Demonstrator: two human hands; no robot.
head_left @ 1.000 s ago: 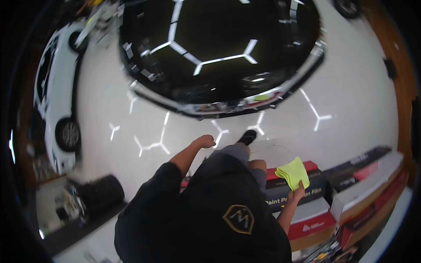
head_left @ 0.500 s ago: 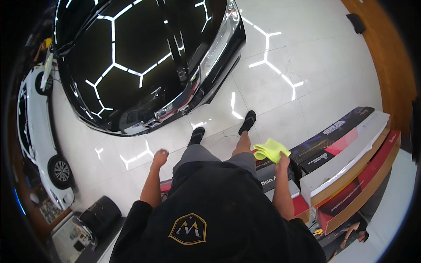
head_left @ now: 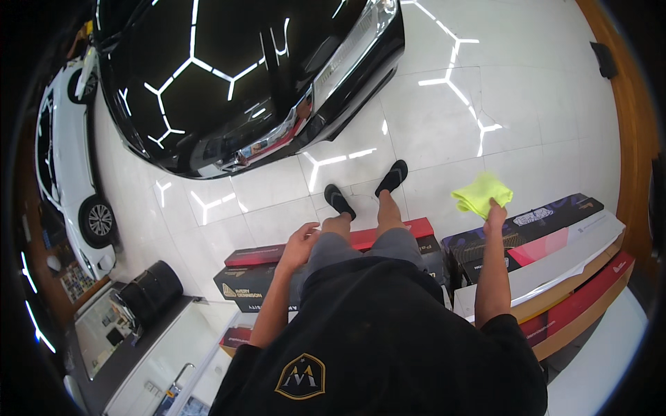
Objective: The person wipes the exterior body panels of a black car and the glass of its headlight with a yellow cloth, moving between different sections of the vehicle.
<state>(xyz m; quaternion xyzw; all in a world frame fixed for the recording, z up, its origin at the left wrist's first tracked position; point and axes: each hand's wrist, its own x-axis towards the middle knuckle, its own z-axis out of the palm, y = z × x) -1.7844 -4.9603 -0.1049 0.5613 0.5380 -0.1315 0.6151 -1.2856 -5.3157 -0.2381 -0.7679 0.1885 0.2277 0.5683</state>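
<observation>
My right hand (head_left: 495,216) grips a bright yellow-green cloth (head_left: 481,195) by one edge, and the rest fans out over the floor beyond, slightly blurred. That arm reaches forward and right, above the long boxes. Beside my left thigh, my left hand (head_left: 300,247) hangs with its fingers loosely stretched and holds nothing. Farther ahead stands a shiny black car (head_left: 229,97), its hood and front end facing me; neither hand touches it.
Long cartons (head_left: 534,236) lie to my right, and more dark and red boxes (head_left: 253,277) lie behind my legs. A white car (head_left: 66,159) stands at the far left. Black rolls (head_left: 154,288) sit by a counter (head_left: 139,360) at lower left. The floor is pale, glossy tile (head_left: 444,111).
My right hand has swung outward and forward with the cloth. My left hand has come in toward my thigh and its fingers have loosened. My view and feet have shifted away from the black car.
</observation>
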